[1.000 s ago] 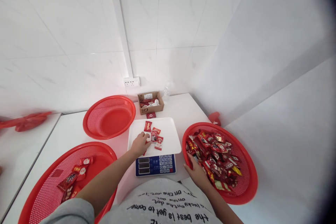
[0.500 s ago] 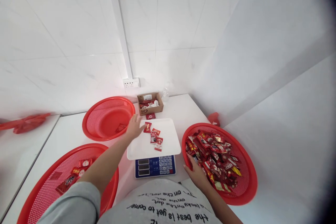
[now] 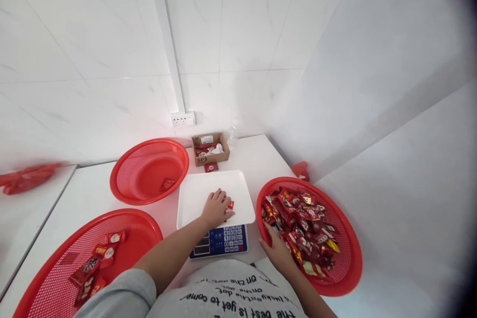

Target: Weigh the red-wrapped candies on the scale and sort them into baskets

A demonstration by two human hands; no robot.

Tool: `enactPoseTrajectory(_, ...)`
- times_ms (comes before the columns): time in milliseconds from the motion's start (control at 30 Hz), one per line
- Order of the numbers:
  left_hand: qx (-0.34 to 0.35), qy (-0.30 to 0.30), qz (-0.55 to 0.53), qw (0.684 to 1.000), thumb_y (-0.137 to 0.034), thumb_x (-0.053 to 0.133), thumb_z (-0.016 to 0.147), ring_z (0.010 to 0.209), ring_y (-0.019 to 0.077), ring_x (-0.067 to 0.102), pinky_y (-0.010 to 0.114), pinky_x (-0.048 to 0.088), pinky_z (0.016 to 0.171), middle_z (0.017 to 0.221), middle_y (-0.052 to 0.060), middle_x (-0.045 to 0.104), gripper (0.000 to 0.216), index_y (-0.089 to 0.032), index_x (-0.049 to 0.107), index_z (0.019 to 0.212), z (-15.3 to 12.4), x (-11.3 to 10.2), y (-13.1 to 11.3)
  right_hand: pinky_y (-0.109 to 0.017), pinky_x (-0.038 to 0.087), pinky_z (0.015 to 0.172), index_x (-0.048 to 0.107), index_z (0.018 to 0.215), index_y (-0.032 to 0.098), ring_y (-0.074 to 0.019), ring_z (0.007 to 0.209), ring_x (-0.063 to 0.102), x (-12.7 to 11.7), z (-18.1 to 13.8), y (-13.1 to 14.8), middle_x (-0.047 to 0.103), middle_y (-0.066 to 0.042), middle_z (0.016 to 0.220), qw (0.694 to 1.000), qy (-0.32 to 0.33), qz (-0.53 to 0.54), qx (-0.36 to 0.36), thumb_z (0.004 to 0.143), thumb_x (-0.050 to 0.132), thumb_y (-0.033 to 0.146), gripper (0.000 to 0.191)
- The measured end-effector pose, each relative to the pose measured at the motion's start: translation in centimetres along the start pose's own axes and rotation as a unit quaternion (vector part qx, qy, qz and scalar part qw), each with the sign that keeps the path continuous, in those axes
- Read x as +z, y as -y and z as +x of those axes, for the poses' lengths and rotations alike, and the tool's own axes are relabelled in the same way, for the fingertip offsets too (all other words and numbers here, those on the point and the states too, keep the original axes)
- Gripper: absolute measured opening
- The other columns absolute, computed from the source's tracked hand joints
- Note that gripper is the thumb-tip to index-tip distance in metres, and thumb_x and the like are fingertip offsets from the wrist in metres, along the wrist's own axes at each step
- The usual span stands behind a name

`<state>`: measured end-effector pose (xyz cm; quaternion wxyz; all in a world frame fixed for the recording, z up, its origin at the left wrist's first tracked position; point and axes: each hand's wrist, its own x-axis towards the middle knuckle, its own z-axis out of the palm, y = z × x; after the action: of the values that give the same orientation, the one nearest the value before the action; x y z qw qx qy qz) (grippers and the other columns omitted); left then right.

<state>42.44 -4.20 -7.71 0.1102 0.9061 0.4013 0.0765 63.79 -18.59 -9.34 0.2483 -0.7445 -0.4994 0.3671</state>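
Observation:
My left hand [image 3: 217, 208] is down on the white tray [image 3: 192, 191] of a scale, its fingers curled over small red candy packets [image 3: 231, 205]. Only a bit of the packets shows beside the fingers; the others are hidden beneath the hand. Below the tray sits the scale's blue keypad [image 3: 233, 241], partly covered by my left forearm. My right hand [image 3: 278, 248] grips the near left rim of a red mesh basket [image 3: 352, 268], thumb outside and fingers inside. Many red candy packets [image 3: 301, 223] are heaped in that basket.
A second red basket [image 3: 121, 161] stands at the back left with a packet inside. Nearer, another red basket [image 3: 55, 253] holds several packets. Behind the tray are a small cardboard box [image 3: 212, 158], a red packet [image 3: 211, 167] and a clear bottle [image 3: 233, 134]. Red plastic [image 3: 32, 177] lies far left.
My left hand has moved from the tray's left edge to its middle and closed over the packets that lay spread there. My right hand has stayed at the basket rim.

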Motion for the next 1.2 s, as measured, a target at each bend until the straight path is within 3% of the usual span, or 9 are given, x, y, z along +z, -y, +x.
enactPoseTrajectory(167, 0.003, 0.010, 0.013, 1.000, -0.043, 0.049, 0.083, 0.099, 0.0263, 0.046, 0.041, 0.038, 0.080, 0.100, 0.010, 0.056, 0.027, -0.021, 0.060, 0.095, 0.4, -0.4, 0.4, -0.037, 0.030, 0.106, 0.039, 0.132, 0.016, -0.0203, 0.126, 0.041, 0.1, 0.1, -0.2, 0.048, -0.008, 0.133, 1.000, -0.001, -0.002, -0.001, 0.076, 0.044, 0.035, 0.060)
enactPoseTrajectory(300, -0.018, -0.017, -0.037, 0.999, -0.039, 0.053, 0.082, 0.089, 0.0230, 0.049, 0.038, 0.040, 0.079, 0.087, 0.008, 0.058, 0.021, -0.019, 0.060, 0.083, 0.8, -0.6, 0.7, -0.035, 0.032, 0.105, 0.038, 0.133, 0.014, -0.0210, 0.126, 0.040, 0.1, 0.0, -0.2, 0.047, -0.010, 0.134, 1.000, 0.003, -0.006, 0.008, 0.076, 0.044, 0.035, 0.061)
enactPoseTrajectory(467, -0.133, -0.114, -0.088, 0.981, -0.034, 0.053, 0.081, 0.085, 0.0200, 0.052, 0.033, 0.043, 0.077, 0.081, 0.005, 0.060, 0.016, -0.019, 0.058, 0.078, 0.9, -1.9, 2.4, -0.036, 0.032, 0.105, 0.037, 0.132, 0.011, -0.0218, 0.125, 0.041, 0.1, 0.0, -0.1, 0.047, -0.013, 0.133, 1.000, 0.001, 0.003, 0.001, 0.076, 0.045, 0.035, 0.062)
enactPoseTrajectory(667, -0.274, -0.182, -0.079, 0.941, -0.039, 0.045, 0.083, 0.074, 0.0181, 0.057, 0.030, 0.044, 0.069, 0.071, 0.004, 0.058, 0.026, -0.017, 0.055, 0.073, 0.7, -6.3, 8.4, -0.038, 0.031, 0.105, 0.038, 0.132, 0.012, -0.0220, 0.124, 0.042, 0.0, 0.0, 0.1, 0.048, -0.012, 0.133, 1.000, 0.002, -0.005, 0.003, 0.076, 0.044, 0.034, 0.060)
enactPoseTrajectory(767, -0.328, -0.203, -0.071, 0.920, -0.041, 0.045, 0.082, 0.081, 0.0207, 0.058, 0.033, 0.044, 0.074, 0.079, 0.007, 0.060, 0.027, -0.016, 0.057, 0.081, 0.0, -8.7, 11.8, -0.038, 0.031, 0.105, 0.037, 0.132, 0.010, -0.0226, 0.125, 0.041, 0.0, 0.0, 0.1, 0.047, -0.014, 0.133, 1.000, 0.003, -0.005, 0.003, 0.076, 0.044, 0.032, 0.061)
enactPoseTrajectory(900, -0.413, -0.222, -0.083, 0.879, -0.049, 0.042, 0.082, 0.110, 0.0296, 0.048, 0.042, 0.038, 0.091, 0.113, 0.017, 0.056, 0.051, -0.011, 0.049, 0.116, -1.4, -10.3, 14.2, -0.039, 0.030, 0.106, 0.036, 0.133, 0.009, -0.0232, 0.125, 0.042, 0.0, 0.0, 0.1, 0.046, -0.015, 0.134, 1.000, 0.004, -0.009, 0.003, 0.076, 0.044, 0.032, 0.062)
enactPoseTrajectory(1033, -0.400, -0.166, -0.062, 0.899, -0.046, 0.043, 0.082, 0.129, 0.0327, 0.028, 0.047, 0.028, 0.101, 0.136, 0.017, 0.040, 0.058, -0.011, 0.040, 0.129, -4.0, -8.9, 12.7, -0.039, 0.028, 0.107, 0.037, 0.132, 0.011, -0.0223, 0.125, 0.042, 0.1, 0.0, 0.0, 0.047, -0.013, 0.134, 1.000, 0.002, -0.009, -0.001, 0.077, 0.043, 0.033, 0.060)
enactPoseTrajectory(1133, -0.350, -0.093, 0.010, 0.932, -0.045, 0.046, 0.081, 0.135, 0.0338, 0.014, 0.057, 0.018, 0.103, 0.145, 0.014, 0.027, 0.061, -0.018, 0.035, 0.134, -7.8, -6.7, 10.2, -0.038, 0.029, 0.106, 0.037, 0.133, 0.013, -0.0212, 0.125, 0.042, 0.1, 0.1, -0.2, 0.047, -0.011, 0.134, 1.000, 0.001, -0.004, -0.004, 0.077, 0.043, 0.034, 0.059)
enactPoseTrajectory(1200, -0.345, -0.075, 0.052, 0.934, -0.043, 0.045, 0.082, 0.136, 0.0333, 0.007, 0.059, 0.013, 0.103, 0.148, 0.013, 0.019, 0.060, -0.020, 0.032, 0.136, -11.0, -5.4, 8.9, -0.038, 0.030, 0.106, 0.036, 0.133, 0.014, -0.0215, 0.125, 0.042, 0.2, 0.1, -0.2, 0.047, -0.011, 0.134, 1.000, 0.003, -0.007, -0.001, 0.078, 0.043, 0.033, 0.059)
